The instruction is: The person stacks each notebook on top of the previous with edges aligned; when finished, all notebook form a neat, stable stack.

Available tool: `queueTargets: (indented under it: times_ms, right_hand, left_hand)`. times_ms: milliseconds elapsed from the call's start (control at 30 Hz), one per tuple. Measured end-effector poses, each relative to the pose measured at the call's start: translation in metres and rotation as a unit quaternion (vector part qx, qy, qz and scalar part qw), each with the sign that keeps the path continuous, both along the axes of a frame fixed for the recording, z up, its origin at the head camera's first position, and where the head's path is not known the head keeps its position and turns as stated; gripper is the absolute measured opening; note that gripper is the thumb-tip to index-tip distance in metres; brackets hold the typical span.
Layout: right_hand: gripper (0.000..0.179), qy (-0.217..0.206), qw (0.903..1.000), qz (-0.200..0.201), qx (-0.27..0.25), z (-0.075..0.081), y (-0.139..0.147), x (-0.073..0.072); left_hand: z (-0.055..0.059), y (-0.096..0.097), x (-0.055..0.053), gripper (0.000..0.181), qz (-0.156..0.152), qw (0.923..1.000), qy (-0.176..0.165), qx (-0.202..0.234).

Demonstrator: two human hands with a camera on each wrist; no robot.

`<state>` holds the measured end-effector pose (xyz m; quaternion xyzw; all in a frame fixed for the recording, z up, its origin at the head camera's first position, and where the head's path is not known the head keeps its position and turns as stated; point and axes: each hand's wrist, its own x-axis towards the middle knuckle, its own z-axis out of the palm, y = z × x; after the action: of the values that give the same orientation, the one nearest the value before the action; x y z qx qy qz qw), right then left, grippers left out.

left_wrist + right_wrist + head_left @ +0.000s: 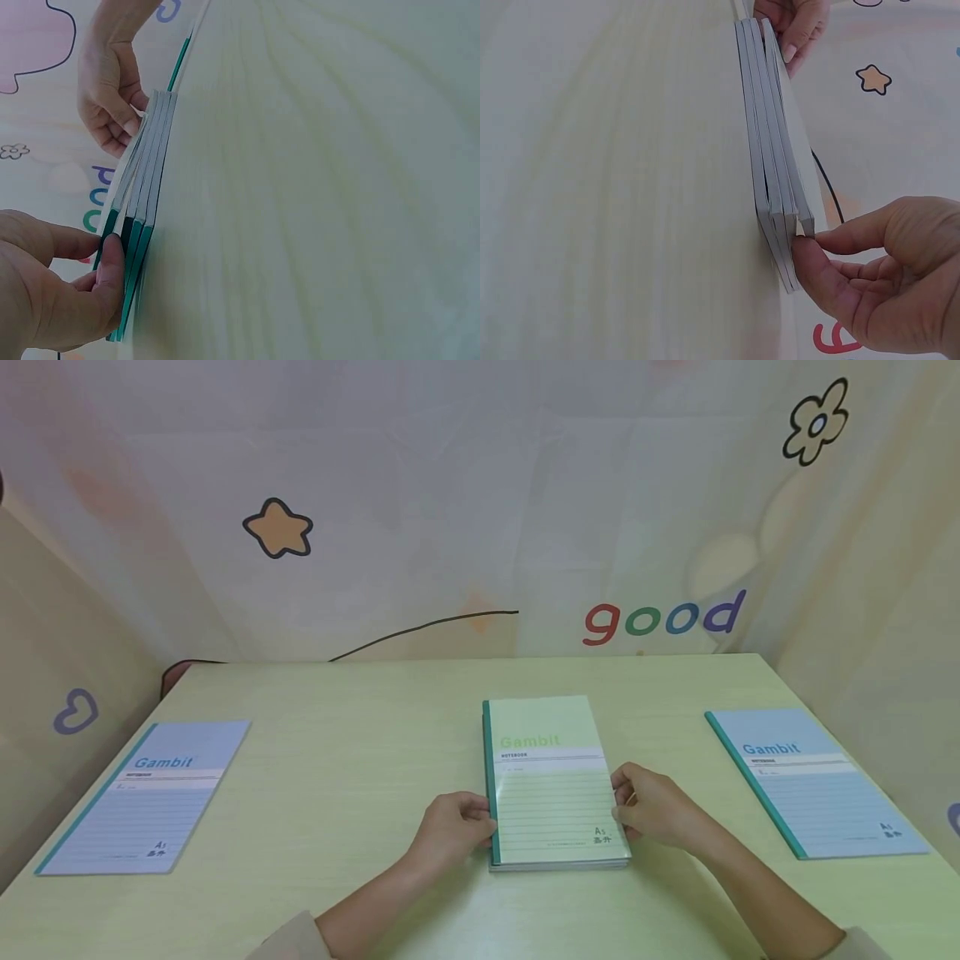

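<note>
A pale green Gambit notebook (551, 806) with a dark green spine lies on top of a small stack of notebooks (154, 172) in the middle of the table. My left hand (452, 825) pinches its spine side between thumb and fingers. On the opposite edge, my right hand (658, 803) pinches it near the lower corner, thumb and forefinger at the cover's edge in the right wrist view. Both wrist views show a narrow gap between this top notebook and those beneath. The lower notebooks' covers are mostly hidden under it.
One blue Gambit notebook (161, 793) lies flat at the table's left, another blue notebook (813, 785) at its right. Behind the pale wooden table (360, 718) hangs a printed curtain (420, 510), which also closes off both sides.
</note>
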<state>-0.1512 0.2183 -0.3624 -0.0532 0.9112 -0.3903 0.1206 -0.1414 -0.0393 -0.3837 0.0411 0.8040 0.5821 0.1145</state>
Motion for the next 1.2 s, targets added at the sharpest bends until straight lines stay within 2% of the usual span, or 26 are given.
queueTargets:
  times_ms: [400, 667, 1200]
  right_hand:
    - [0.021, -0.008, 0.9999, 0.004, 0.007, 0.0014, -0.0017, -0.0012]
    - [0.022, -0.011, 0.9999, 0.003, 0.01, 0.0018, -0.002, -0.0016]
    - [0.021, -0.02, 0.9996, 0.009, 0.019, 0.0015, -0.0021, -0.0032]
  left_hand:
    - [0.0001, 0.002, 0.0003, 0.038, 0.008, 0.9997, 0.004, -0.024]
    - [-0.0003, 0.0034, 0.0004, 0.036, 0.01, 0.9981, 0.034, -0.051]
    - [-0.002, 0.0059, -0.0001, 0.032, -0.004, 0.9938, 0.07, -0.086]
